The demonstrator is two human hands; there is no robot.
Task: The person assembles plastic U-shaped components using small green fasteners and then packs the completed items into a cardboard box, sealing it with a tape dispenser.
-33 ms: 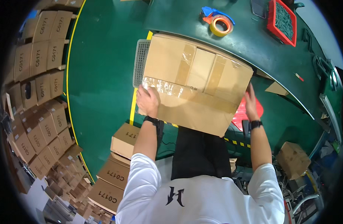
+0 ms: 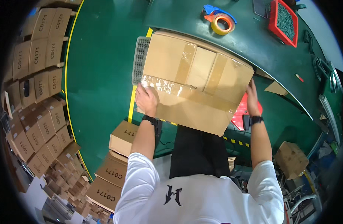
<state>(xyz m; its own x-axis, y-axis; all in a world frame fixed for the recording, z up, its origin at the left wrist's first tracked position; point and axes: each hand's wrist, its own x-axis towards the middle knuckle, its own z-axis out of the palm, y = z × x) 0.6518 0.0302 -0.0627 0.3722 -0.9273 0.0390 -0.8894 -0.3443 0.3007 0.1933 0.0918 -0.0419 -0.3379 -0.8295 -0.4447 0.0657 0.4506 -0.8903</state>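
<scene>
A large brown cardboard box [image 2: 193, 100] is in front of my body, at the edge of the dark green worktable [image 2: 179, 18]. Clear and tan tape strips run across its top, and a lighter gap shows between two taped flaps. My left hand [image 2: 146, 100] grips the box's left side, its fingers on the edge and the thumb side over the top. Against the right side lies my right hand [image 2: 252, 99], fingers fairly straight, with the palm toward the cardboard. The box is held between both hands; its underside is hidden.
On the worktable lie a blue tape dispenser with yellow tape [image 2: 221, 24], a red tray [image 2: 284, 23] of small green parts and a small red-tipped tool [image 2: 298, 77]. A red stool [image 2: 239, 114] is right of the box. Stacked cartons [image 2: 108, 177] stand at lower left.
The view has shifted slightly. Both hands stay on the box; the right-hand fingers sit a little closer against its side.
</scene>
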